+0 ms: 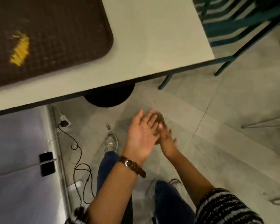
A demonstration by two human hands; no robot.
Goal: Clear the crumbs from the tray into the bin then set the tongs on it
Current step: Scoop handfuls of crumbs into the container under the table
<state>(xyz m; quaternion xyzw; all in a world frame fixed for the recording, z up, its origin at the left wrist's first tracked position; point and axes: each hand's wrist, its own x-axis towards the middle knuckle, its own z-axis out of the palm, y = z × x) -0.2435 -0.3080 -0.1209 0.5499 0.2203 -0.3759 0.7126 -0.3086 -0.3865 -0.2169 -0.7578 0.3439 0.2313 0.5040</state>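
The brown tray (58,38) lies flat on the pale table (152,46), filling its near left part, with one rounded corner close to the table's front edge. A yellow patch (20,47) shows on the tray's textured surface, too blurred to name, and pale specks that look like crumbs are scattered around it. Under the table's front edge a dark round shape (108,97) pokes out, likely the bin, though only its rim shows. No tongs are in sight.

The person stands just below the table's edge, both hands out over the floor. The left hand (141,136) is spread flat, palm up, fingers straight; the right hand (166,141) lies just beside it with fingers also straight, touching or brushing it. Neither holds anything.

The tray looks stiff, light and wide, its grid surface likely to trap crumbs. I would take it by the two long rims and tilt it towards the bin.
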